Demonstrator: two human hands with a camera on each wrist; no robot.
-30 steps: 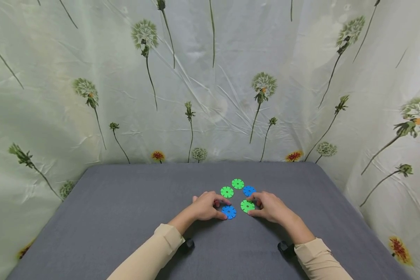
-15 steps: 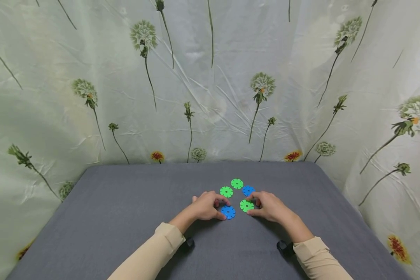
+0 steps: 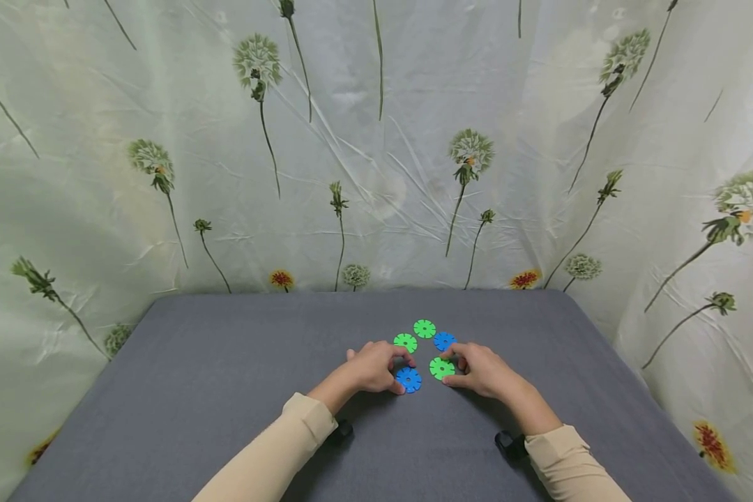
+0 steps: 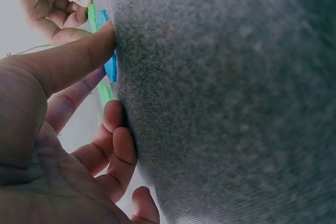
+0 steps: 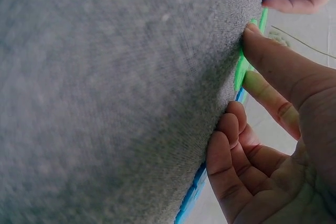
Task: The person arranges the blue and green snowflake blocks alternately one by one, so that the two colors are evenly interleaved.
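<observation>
In the head view my left hand (image 3: 376,367) pinches a blue notched plastic disc (image 3: 408,380) between thumb and index finger, at opposite edges. The disc lies flat on the grey cloth. Just to its right my right hand (image 3: 484,371) holds a green notched disc (image 3: 442,369) the same way, also flat. A gap separates the two discs. In the left wrist view the thumb covers part of the blue disc (image 4: 111,69). The right wrist view shows thumb and index finger at the edges of the green disc (image 5: 241,69).
Behind the hands lie two green discs, one nearer the left (image 3: 405,342) and a farther green disc (image 3: 424,328). A blue disc (image 3: 444,341) sits by the right fingers. Grey cloth covers the table (image 3: 226,390); a flowered curtain (image 3: 389,174) hangs behind it.
The left hand and forearm have shifted slightly, the wrist moving a little to the right. The right hand and the discs stay in place.
</observation>
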